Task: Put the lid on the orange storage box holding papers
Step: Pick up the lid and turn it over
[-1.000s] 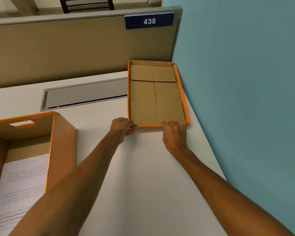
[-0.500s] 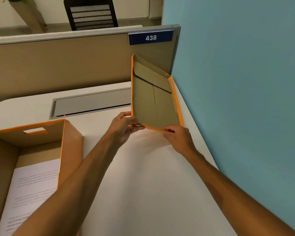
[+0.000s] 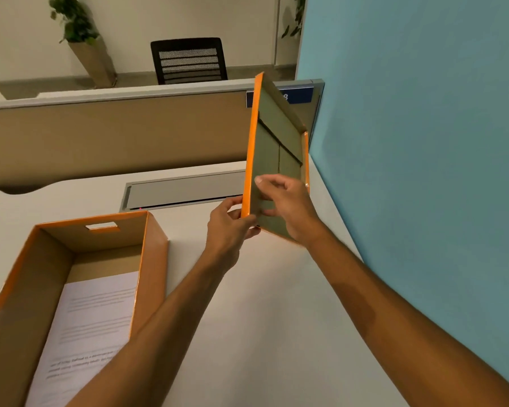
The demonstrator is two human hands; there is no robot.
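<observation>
I can't see the lid's [image 3: 272,148] orange top. It covers most of the sign [image 3: 299,96]. Storage box [image 3: 147,259] cut off bottom-left; my left arm [image 3: 165,324] hides the papers' [image 3: 94,312] corner, print blurred.

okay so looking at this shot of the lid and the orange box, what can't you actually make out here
Head view only:
- Blue sign: the raised lid covers most of its number.
- Papers: print too blurred to read; the left forearm covers the near sheet.
- Orange box: near end cut off by the frame's lower edge.
- Left hand, right hand: fingers behind the lid hidden.
</observation>
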